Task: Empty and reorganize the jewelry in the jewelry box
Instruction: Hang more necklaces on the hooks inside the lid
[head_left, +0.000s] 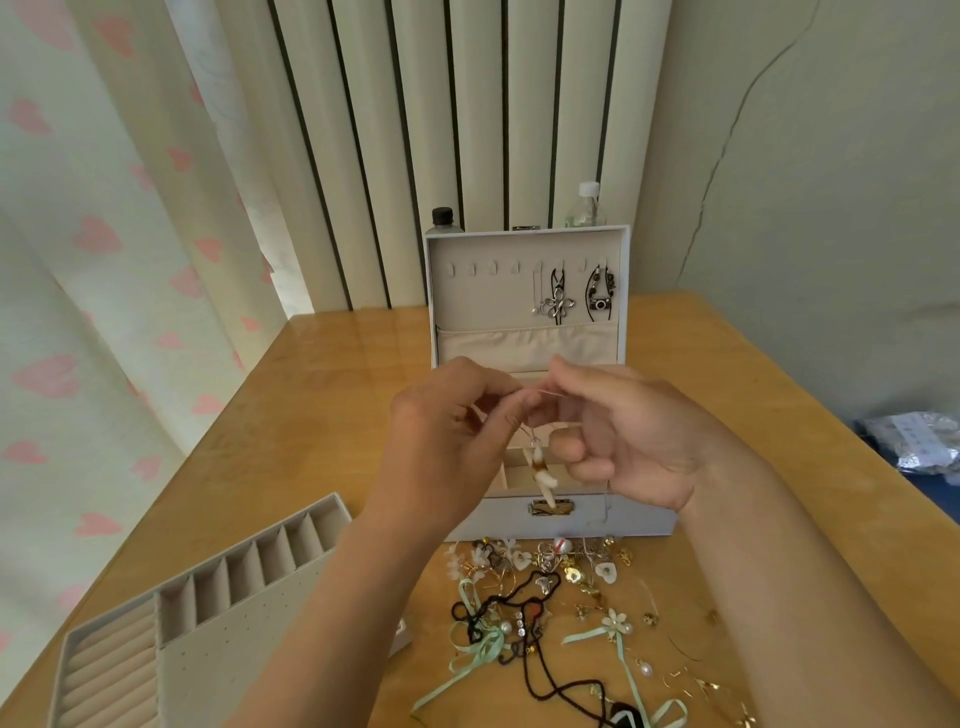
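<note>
A grey jewelry box (587, 519) stands open on the wooden table, its lid (527, 244) upright. Three necklaces (558, 301) hang from hooks at the right inside the lid. Above the box, my left hand (447, 431) and my right hand (623, 431) pinch the thin chain of a necklace between their fingertips. Its white and brown pendant (540, 470) dangles between them. A heap of loose jewelry (571, 603) lies in front of the box: earrings, a black cord, mint ribbons.
The box's removable tray (218, 603), with slots and ring rolls, lies at the lower left of the table (322, 395). Two bottles (442, 217) stand behind the lid. A silvery packet (919, 441) sits at the right edge. A curtain hangs at the left.
</note>
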